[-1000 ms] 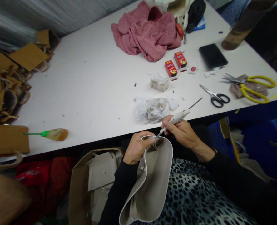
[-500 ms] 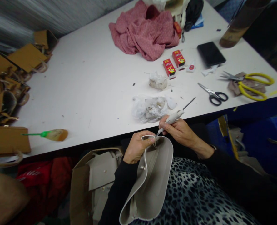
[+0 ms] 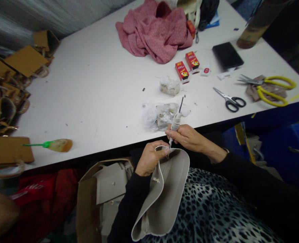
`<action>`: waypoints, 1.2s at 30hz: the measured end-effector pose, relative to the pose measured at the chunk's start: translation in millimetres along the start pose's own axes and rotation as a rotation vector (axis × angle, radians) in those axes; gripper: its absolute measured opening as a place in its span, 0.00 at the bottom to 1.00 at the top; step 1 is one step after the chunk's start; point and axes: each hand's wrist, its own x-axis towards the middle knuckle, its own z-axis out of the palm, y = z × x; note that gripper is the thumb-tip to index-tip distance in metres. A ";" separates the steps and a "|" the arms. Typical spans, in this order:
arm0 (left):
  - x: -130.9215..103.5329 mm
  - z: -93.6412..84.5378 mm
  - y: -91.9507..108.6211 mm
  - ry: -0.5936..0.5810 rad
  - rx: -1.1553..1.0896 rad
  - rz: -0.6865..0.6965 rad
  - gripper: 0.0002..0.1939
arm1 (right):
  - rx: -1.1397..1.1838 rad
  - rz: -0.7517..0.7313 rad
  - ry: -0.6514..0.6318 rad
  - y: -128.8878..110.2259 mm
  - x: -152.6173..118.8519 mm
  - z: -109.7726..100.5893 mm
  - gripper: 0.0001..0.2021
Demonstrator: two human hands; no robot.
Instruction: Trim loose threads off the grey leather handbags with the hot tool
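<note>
My left hand (image 3: 148, 158) pinches the top rim of a beige handbag body (image 3: 171, 192) that hangs open over my lap, its inside facing up. In my right hand (image 3: 189, 139) is an awl (image 3: 175, 122) with a white wrapped handle. One thin end of it points down at the bag's rim, close to my left thumb; a dark metal shaft sticks out of the other end toward the table. Whether the lower tip has gone through the rim is too small to see. A small metal fitting (image 3: 156, 180) shows on the bag's side.
Near the table edge lie a plastic-wrapped lump (image 3: 161, 116), black-handled scissors (image 3: 232, 101) and yellow-handled scissors (image 3: 272, 88). Farther back are red boxes (image 3: 182, 71), a black phone-like slab (image 3: 227, 55) and pink cloth (image 3: 154, 32). A glue bottle (image 3: 60, 145) and brown bags (image 3: 26, 60) lie left; a carton (image 3: 86, 202) stands below.
My right hand has moved slightly left and tilted the awl more upright, so its upper shaft now points toward the wrapped lump. The bag has shifted a little to the right.
</note>
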 end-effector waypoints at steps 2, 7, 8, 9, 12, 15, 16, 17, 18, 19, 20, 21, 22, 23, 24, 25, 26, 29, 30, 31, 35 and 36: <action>0.9 1.0 -1.8 0.007 -0.007 -0.002 0.11 | -0.010 -0.027 -0.020 -1.1 1.0 -0.5 0.22; 2.7 0.3 -4.8 0.066 -0.079 -0.034 0.12 | -0.035 -0.110 0.015 -7.9 -10.6 -2.0 0.18; 2.9 -0.2 -4.7 0.074 -0.098 -0.043 0.12 | -0.038 -0.131 0.028 -9.6 -15.0 -2.8 0.17; 3.0 -0.6 -4.4 0.077 -0.113 -0.053 0.13 | -0.045 -0.153 0.035 -11.3 -19.8 -3.8 0.15; 2.9 -0.6 -2.2 0.069 -0.142 -0.061 0.13 | -0.086 -0.208 0.024 -15.3 -34.2 -8.2 0.13; 2.5 1.6 -0.5 0.053 -0.150 -0.063 0.14 | -0.126 -0.228 0.011 -16.7 -46.7 -12.0 0.11; 2.2 2.6 -0.4 0.047 -0.150 -0.065 0.14 | -0.126 -0.244 0.017 -16.7 -50.3 -12.5 0.10; 1.9 3.7 -0.6 0.042 -0.148 -0.070 0.14 | -0.128 -0.262 0.025 -16.5 -53.6 -12.3 0.10; 1.5 4.8 -1.0 0.042 -0.142 -0.074 0.14 | -0.138 -0.283 0.036 -16.3 -56.8 -11.5 0.09; 1.1 5.8 -1.5 0.048 -0.134 -0.076 0.14 | -0.164 -0.306 0.048 -16.2 -59.9 -9.9 0.08; 0.7 6.7 -2.0 0.057 -0.125 -0.077 0.14 | -0.214 -0.330 0.056 -16.3 -62.9 -7.8 0.07; 0.3 7.5 -2.5 0.067 -0.116 -0.074 0.13 | -0.286 -0.349 0.066 -16.7 -65.8 -5.4 0.07; -0.1 8.2 -2.9 0.076 -0.109 -0.068 0.13 | -0.371 -0.359 0.073 -17.4 -68.5 -2.8 0.07; -0.6 8.7 -3.1 0.083 -0.105 -0.061 0.13 | -0.453 -0.366 0.080 -18.4 -70.9 -0.4 0.07; -1.1 9.0 -3.1 0.088 -0.106 -0.052 0.12 | -0.522 -0.369 0.091 -19.4 -73.0 1.7 0.07; -1.8 9.2 -3.1 0.090 -0.111 -0.047 0.12 | -0.562 -0.367 0.104 -20.3 -74.8 3.2 0.07; -2.5 9.3 -3.0 0.091 -0.118 -0.046 0.13 | -0.567 -0.361 0.113 -20.9 -76.3 4.0 0.07; -5.3 9.9 -3.0 0.091 -0.125 -0.055 0.13 | -0.397 -0.307 0.120 -19.1 -79.9 3.7 0.07; -6.2 10.4 -3.1 0.089 -0.123 -0.059 0.14 | -0.318 -0.279 0.121 -16.9 -81.0 3.3 0.06; -7.1 11.0 -3.3 0.086 -0.121 -0.063 0.14 | -0.248 -0.257 0.126 -14.0 -82.1 3.1 0.06; -9.0 15.0 -3.8 0.080 -0.117 -0.074 0.14 | -0.124 -0.240 0.214 -0.7 -86.9 5.0 0.06; -9.2 16.3 -3.6 0.082 -0.113 -0.073 0.14 | -0.108 -0.234 0.233 1.8 -88.1 6.0 0.06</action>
